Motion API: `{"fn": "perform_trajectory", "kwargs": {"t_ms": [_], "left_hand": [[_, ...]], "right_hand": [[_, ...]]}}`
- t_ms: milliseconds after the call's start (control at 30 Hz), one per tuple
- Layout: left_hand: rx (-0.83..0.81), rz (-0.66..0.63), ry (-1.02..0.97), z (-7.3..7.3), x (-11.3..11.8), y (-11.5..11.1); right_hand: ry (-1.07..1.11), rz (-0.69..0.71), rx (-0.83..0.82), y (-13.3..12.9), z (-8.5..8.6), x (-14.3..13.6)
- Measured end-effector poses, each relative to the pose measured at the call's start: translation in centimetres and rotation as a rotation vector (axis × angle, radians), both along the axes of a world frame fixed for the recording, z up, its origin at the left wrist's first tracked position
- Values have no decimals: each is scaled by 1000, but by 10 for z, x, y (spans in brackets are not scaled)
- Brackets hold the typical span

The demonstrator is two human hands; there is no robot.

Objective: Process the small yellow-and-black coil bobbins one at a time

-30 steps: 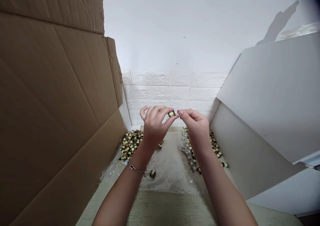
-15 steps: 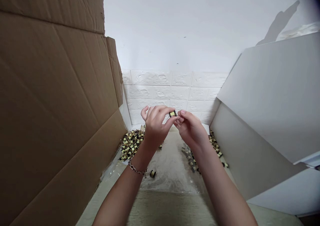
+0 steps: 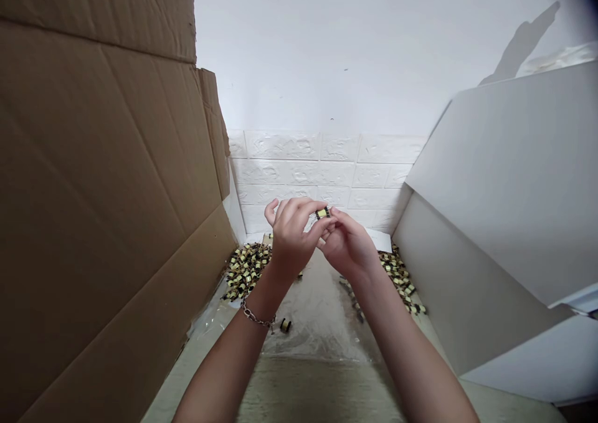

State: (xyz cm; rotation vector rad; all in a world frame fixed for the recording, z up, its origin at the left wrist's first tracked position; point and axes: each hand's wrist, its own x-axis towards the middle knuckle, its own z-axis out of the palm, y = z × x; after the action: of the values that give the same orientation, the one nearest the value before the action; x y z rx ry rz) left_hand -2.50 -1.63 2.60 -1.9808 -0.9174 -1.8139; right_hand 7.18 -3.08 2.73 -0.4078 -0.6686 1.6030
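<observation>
Now holding a little yellow and black spool up in the air, near the middle, pinched between the thumb and finger of the left hand. Wearing a chain bracelet on that same wrist. Bending the right hand half shut, with fingertips right by the spool's right end; too small to tell if pinching there too. Going round that spool like a clock: at 8, a heap of spools; at 4, another heap, partly behind the right arm; at 7, one lone spool; at 6, a clear plastic sheet; at 9, a tall brown cardboard.
</observation>
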Motion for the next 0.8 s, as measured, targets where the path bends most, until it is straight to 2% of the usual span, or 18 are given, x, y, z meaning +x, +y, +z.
{"fn": "perform_trajectory", "kwargs": {"t_ms": [133, 233, 367, 467, 667, 800], "left_hand": [[-12, -19, -16, -1, 2, 0], [4, -43, -49, -1, 2, -1], [43, -33, -39, 1, 1, -1], [42, -28, -14, 1, 0, 2], [36, -20, -4, -1, 0, 4], [42, -21, -2, 0, 0, 2]], "right_hand": [[61, 74, -45, 2, -2, -3], [62, 86, -142, 11, -7, -2], [-2, -33, -232, 28, -17, 4], [-24, -144, -124, 32, -18, 9], [-171, -338, 171, 17, -4, 15], [-272, -390, 211, 12, -1, 16]]}}
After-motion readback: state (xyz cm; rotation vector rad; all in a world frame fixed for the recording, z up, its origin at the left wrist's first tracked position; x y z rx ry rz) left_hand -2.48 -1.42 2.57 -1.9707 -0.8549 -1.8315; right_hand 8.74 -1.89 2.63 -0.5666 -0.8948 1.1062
